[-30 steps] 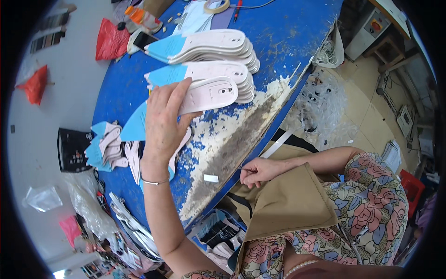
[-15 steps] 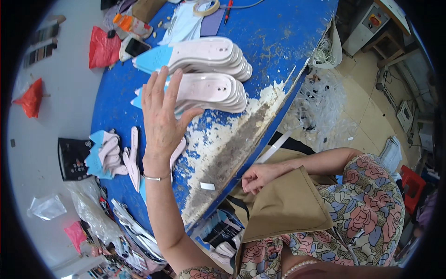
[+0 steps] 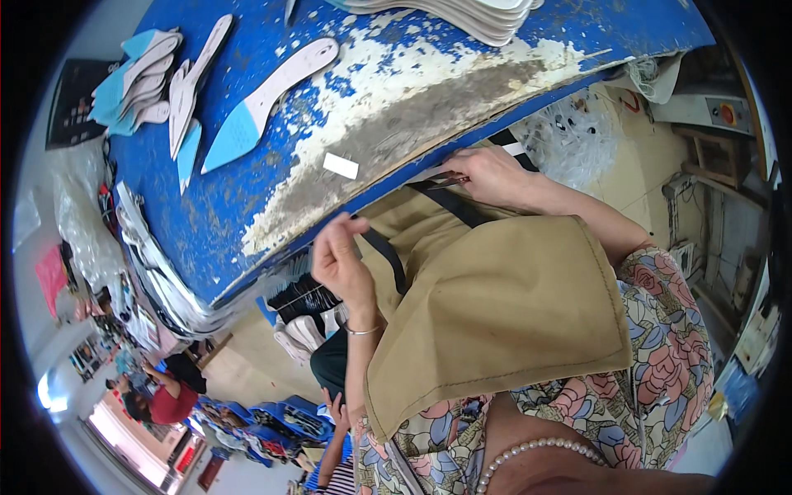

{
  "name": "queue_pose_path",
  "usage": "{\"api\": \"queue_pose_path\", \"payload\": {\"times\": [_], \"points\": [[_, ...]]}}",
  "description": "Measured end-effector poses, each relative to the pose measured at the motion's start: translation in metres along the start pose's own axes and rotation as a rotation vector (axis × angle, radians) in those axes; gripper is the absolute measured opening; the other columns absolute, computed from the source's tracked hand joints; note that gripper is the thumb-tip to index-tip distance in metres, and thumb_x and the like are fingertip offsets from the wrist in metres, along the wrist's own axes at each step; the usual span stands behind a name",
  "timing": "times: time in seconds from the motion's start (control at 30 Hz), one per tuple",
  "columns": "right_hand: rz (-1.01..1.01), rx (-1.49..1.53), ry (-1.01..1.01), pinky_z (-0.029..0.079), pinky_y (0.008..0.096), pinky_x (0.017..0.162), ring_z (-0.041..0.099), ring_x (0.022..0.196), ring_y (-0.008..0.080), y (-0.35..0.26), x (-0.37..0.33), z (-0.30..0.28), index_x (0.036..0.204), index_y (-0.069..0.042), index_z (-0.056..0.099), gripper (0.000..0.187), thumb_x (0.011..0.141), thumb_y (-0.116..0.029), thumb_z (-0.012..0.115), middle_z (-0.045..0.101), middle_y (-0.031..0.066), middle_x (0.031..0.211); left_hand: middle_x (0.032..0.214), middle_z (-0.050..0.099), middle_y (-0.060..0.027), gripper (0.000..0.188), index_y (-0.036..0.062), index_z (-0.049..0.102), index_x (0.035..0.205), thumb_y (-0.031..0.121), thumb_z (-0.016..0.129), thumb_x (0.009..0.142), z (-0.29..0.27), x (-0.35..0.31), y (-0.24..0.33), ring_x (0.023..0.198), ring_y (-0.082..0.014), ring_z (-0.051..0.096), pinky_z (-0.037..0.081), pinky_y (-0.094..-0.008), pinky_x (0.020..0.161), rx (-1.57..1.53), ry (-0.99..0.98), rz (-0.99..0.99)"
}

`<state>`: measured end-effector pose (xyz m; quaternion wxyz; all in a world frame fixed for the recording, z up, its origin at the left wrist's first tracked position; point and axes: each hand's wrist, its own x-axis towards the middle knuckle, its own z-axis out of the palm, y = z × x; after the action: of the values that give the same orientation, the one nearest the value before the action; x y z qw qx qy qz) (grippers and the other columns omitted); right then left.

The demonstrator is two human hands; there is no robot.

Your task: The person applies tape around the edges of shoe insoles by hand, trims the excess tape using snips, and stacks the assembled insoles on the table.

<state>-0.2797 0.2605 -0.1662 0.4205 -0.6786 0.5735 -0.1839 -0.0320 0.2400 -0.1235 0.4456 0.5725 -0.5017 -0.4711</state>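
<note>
My right hand (image 3: 495,175) is closed on a dark, pointed metal tool (image 3: 451,181) that looks like small scissors, at the table's front edge above the tan apron (image 3: 503,305). My palm hides much of the tool. To its left, my left hand (image 3: 340,262) is raised beside the table edge with its fingers loosely bent, and nothing shows in them. A pink shoe insole (image 3: 285,82) with a light blue toe lies on the blue table (image 3: 247,198). Left of it are crossed insoles (image 3: 191,87) and a fanned pile of insoles (image 3: 136,82).
A white insole stack (image 3: 487,16) is cut off at the top edge. A small white piece (image 3: 341,166) lies on the worn tabletop. Clear plastic scraps (image 3: 565,132) cover the floor at right. Another person in red (image 3: 169,394) is in the far lower left.
My left hand has left the insole stacks and come back to the table edge. My right hand now shows a dark tool. The view has shifted toward my body.
</note>
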Motion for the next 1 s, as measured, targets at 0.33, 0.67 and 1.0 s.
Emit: {"api": "queue_pose_path", "payload": {"times": [0.33, 0.67, 1.0], "points": [[0.182, -0.083, 0.019, 0.047, 0.0398, 0.064, 0.059, 0.074, 0.0329, -0.066, 0.002, 0.054, 0.088, -0.002, 0.062, 0.018, 0.075, -0.015, 0.064, 0.061, 0.0149, 0.083, 0.114, 0.054, -0.0212, 0.042, -0.0047, 0.043, 0.118, 0.029, 0.045, 0.093, -0.042, -0.014, -0.078, 0.104, -0.0332, 0.055, 0.046, -0.0422, 0.090, -0.800, -0.330, -1.117], [-0.353, -0.543, 0.873, 0.051, 0.0280, 0.059, 0.062, 0.073, 0.0212, -0.162, 0.028, -0.107, 0.105, -0.015, 0.062, 0.053, 0.056, 0.005, 0.067, 0.057, 0.0057, 0.108, 0.094, 0.062, -0.0167, 0.028, -0.0020, 0.052, 0.103, 0.023, 0.046, 0.094, -0.019, 0.005, -0.051, 0.074, -0.0250, 0.063, 0.054, -0.0330, 0.061, -0.625, -0.243, -0.908], [-0.180, -0.753, 0.815, 0.052, 0.0321, 0.067, 0.060, 0.089, 0.0236, -0.149, 0.054, -0.163, 0.101, -0.016, 0.059, 0.042, 0.062, -0.012, 0.073, 0.052, 0.0063, 0.110, 0.093, 0.063, -0.0169, 0.021, -0.0019, 0.054, 0.105, 0.013, 0.050, 0.091, -0.038, 0.000, -0.047, 0.070, -0.0226, 0.064, 0.056, -0.0318, 0.060, -0.653, -0.168, -0.892]]}}
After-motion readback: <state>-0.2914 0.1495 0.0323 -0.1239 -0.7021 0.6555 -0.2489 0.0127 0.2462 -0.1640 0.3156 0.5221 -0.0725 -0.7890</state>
